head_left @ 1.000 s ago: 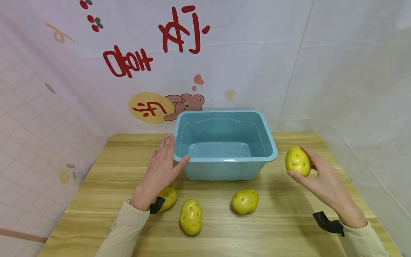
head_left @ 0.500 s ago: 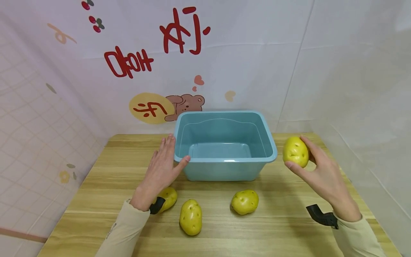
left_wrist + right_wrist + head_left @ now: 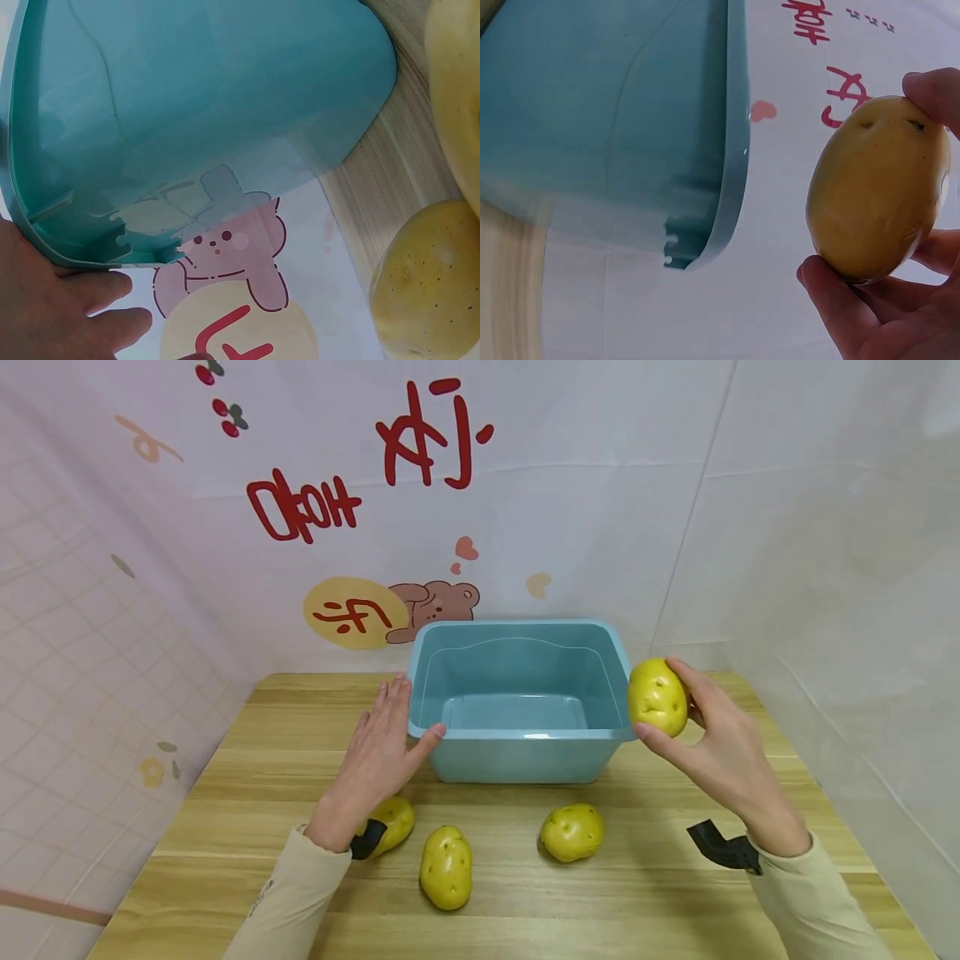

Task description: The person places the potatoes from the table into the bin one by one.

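While the left hand lies against the left end of the blue tub, its fingers straight and thumb spread over the front rim, its wrist and a black strap hide part of the leftmost potato. Nothing is gripped by that hand. At the lower left of the left wrist view it is cut off by the frame, as are the tub at the top and a potato along the right edge.

At right of centre in the head view, the right hand grips a yellow potato between thumb and curled fingers; most of those fingers are hidden behind it. This potato covers a bit of the tub's right rim, and whether it touches the rim is hard to tell there; the right wrist view shows a gap between them, with the hand cropped at the right edge.

Compared with a second ago, the right hand and its potato have shifted left and up the frame, closing on the tub. The left hand, the tub and the three potatoes on the wooden table keep practically the same places.
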Motion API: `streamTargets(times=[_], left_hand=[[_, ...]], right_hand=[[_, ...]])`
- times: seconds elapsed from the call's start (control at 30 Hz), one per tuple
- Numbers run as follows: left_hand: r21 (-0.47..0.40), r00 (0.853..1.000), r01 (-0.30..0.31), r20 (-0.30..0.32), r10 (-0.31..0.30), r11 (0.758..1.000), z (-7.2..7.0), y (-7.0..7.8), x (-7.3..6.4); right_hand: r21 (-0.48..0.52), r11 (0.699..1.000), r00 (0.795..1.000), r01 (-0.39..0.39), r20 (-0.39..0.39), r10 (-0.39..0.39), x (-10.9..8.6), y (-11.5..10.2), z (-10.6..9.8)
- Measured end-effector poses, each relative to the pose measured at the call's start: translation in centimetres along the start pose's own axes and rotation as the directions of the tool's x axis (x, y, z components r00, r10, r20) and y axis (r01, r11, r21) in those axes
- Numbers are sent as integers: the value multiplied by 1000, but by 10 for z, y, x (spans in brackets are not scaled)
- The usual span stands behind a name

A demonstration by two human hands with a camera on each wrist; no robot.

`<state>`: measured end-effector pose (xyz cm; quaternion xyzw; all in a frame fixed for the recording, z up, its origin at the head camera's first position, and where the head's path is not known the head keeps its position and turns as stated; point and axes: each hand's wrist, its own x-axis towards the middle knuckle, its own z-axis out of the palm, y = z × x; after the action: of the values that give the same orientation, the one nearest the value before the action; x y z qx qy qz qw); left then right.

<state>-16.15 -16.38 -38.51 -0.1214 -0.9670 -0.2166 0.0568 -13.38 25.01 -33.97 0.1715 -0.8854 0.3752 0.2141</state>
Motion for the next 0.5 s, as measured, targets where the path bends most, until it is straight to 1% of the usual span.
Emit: streamTargets(times=[0.17, 0.3, 0.4, 0.5], left_hand=[[5, 1000, 1, -5, -1, 1000, -1, 1, 1], [10, 1000, 0, -11, 0, 1000, -1, 2, 1], [13, 1000, -5, -18, 5, 1000, -1, 2, 0], [19, 1000, -6, -21, 7, 1000, 1, 1, 0]], right_hand=[[3, 997, 997, 79, 24, -79, 13, -9, 7], [-13, 993, 991, 118, 58, -117, 25, -16, 12], [-24, 990, 987, 137, 86, -134, 32, -19, 16], [-29, 990, 983, 135, 130, -130, 39, -21, 22]])
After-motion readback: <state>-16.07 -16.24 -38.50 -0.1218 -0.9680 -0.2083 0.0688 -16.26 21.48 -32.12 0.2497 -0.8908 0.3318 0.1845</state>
